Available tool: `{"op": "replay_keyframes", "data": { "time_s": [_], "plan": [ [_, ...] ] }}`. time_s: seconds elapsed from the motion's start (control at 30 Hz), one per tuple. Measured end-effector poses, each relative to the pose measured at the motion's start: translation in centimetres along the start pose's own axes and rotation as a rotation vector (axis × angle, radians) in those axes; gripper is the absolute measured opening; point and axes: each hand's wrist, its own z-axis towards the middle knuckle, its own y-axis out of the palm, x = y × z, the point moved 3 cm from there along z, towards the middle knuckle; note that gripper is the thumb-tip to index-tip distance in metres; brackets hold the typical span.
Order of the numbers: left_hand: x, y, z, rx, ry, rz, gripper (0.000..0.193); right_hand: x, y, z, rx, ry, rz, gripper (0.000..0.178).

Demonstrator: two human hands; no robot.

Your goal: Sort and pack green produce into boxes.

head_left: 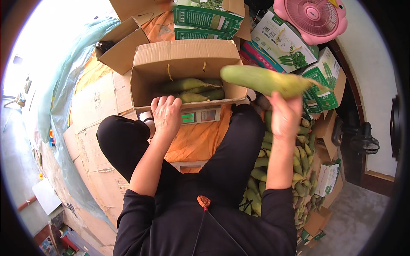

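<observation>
My right hand (284,117) is closed round the underside of a long green radish (258,79), held up to the right of an open cardboard box (185,50). Its blunt pale end points left, over the box's right side, and its yellowish tapered end points right. Over the near rim of the box, my left hand (167,116) has its fingers hooked. Several green radishes (194,97) lie inside, partly in shadow. Under the box is a weighing scale (209,116) with a lit green display.
A heap of green radishes (304,160) spreads beside my right leg. Printed green and white cartons (277,40) and a pink fan (313,17) stand at the far right. Another open box (124,51) is at the far left. Flattened cardboard (92,141) and orange sheeting (192,147) cover the floor.
</observation>
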Motion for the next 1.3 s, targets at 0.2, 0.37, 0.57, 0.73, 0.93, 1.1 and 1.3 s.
{"op": "replay_keyframes", "data": {
  "time_s": [0.2, 0.37, 0.57, 0.73, 0.93, 1.1, 1.3],
  "plan": [
    [0.4, 0.1, 0.2, -0.024, 0.011, -0.008, 0.007, 7.5, 6.2, 1.6, -0.195, 0.294, -0.248, 0.057],
    [0.3, 0.0, 0.0, 0.005, 0.024, -0.017, 0.005, 5.3, 1.1, 1.4, -0.146, 0.132, -0.38, 0.035],
    [0.4, 0.2, 0.3, -0.003, 0.007, 0.057, 0.007, 5.3, -11.2, -2.8, 0.165, 0.297, -0.411, 0.026],
    [0.6, -0.1, 0.2, -0.036, 0.014, 0.081, 0.011, 10.6, -19.8, -10.8, 0.367, 0.472, -0.69, 0.021],
    [1.4, 0.9, 0.3, -0.079, 0.02, 0.122, 0.016, 21.9, -29.0, -24.9, 0.032, 0.768, -1.164, 0.02],
    [0.2, 0.6, -0.2, -0.074, 0.034, 0.175, 0.016, 25.0, -26.3, -31.0, -0.001, 1.071, -1.05, 0.023],
    [0.2, 1.7, 0.0, -0.042, 0.082, 0.176, 0.015, 26.2, -27.6, -32.6, -0.127, 1.021, -1.249, 0.023]
  ]
}}
